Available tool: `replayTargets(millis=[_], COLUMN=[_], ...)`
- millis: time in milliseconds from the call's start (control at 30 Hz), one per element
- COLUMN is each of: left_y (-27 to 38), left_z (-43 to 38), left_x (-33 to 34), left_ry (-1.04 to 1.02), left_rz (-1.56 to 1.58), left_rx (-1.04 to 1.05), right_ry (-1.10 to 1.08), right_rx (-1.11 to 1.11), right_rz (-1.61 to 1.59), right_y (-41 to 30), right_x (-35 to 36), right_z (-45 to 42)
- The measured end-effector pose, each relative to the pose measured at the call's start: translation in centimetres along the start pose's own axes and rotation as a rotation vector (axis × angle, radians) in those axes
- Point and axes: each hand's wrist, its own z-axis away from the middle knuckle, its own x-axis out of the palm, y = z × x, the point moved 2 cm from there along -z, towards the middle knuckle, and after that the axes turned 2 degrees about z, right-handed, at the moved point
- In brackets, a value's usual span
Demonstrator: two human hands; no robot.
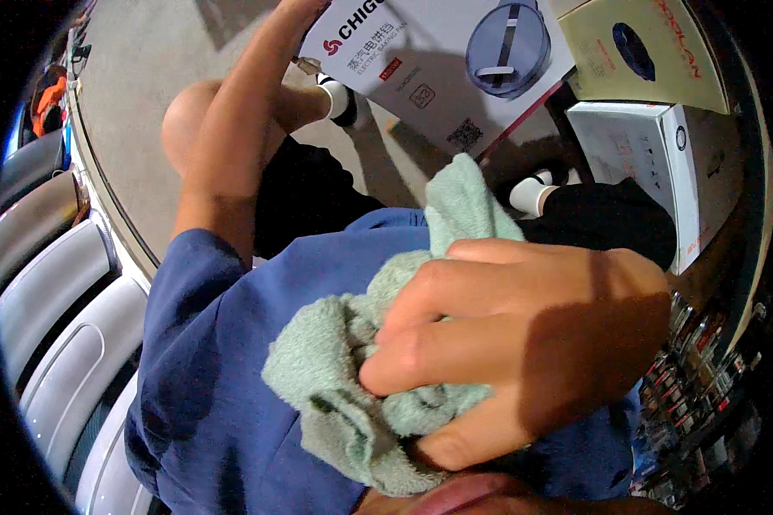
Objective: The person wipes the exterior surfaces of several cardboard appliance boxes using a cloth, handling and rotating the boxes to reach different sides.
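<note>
My right hand (489,335) is closed around a crumpled pale green terry cloth (354,386), close below my mouth and in front of my blue shirt. One end of the cloth sticks up past the fingers. My left forearm reaches up to the top edge, beside a large printed box (425,71) for an electric baking pan; the left hand itself is out of view. The box stands tilted in the picture beyond my knees, with a round pan pictured on it.
A yellowish box (650,58) and a white box (625,148) are at the upper right. Grey-white curved seats or covers (77,360) line the left side. Grey floor (148,58) shows around my legs. Many small packaged items (689,386) are at the lower right.
</note>
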Motion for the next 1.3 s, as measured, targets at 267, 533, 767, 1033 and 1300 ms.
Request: replayTargets(millis=[267, 533, 767, 1033, 1300], left_y=[0.2, -0.9, -0.6, 0.3, 0.1], left_z=[-1.0, -1.0, -0.4, 0.7, -0.9], left_x=[0.4, -0.4, -0.1, 0.2, -0.2], left_ry=[-0.005, -0.045, 0.003, 0.145, -0.089], left_rz=[-0.109, -0.074, -0.035, -0.134, -0.23], left_rx=[0.084, 0.111, 0.095, -0.023, 0.052], right_ry=[-0.217, -0.443, -0.098, 1.345, 1.288], right_rx=[0.09, 0.104, 0.129, 0.739, 0.311], right_rz=[0.031, -0.062, -0.149, 0.009, 0.0], right_y=[-2.2, -3.2, -0.1, 10.8, 11.3], right_x=[-2.4, -6.0, -11.2, -16.8, -13.3], right_z=[1.6, 3.4, 12.5, 22.3, 10.1])
